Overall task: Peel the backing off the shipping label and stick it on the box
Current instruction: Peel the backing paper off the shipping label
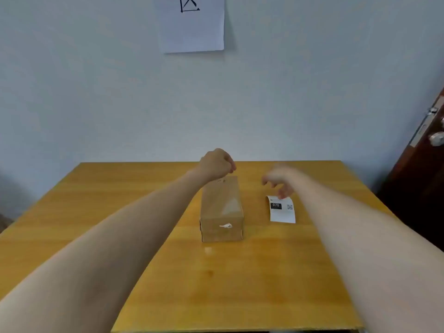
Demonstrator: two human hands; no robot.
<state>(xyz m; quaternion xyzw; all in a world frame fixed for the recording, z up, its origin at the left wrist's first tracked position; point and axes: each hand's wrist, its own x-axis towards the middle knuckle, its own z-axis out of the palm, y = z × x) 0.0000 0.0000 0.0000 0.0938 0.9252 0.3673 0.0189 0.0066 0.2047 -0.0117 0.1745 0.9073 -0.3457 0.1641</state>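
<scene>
A long brown cardboard box (222, 210) lies lengthwise in the middle of the wooden table (144, 260), with a torn white scrap on its near end. To its right a white shipping label (282, 212) with a black "070" patch and a small code lies flat on the table. My left hand (217, 164) hovers over the box's far end, fingers curled into a loose fist with nothing visible in it. My right hand (280, 182), blurred by motion, hangs just above the label's far edge with its fingers spread and pointing down; one fingertip reaches the label's top edge.
The table stands against a pale wall with a white paper sheet (193, 25) taped high up. A dark door (422, 164) with a metal knob is at the right. A small shiny spot marks the wood in front of the box.
</scene>
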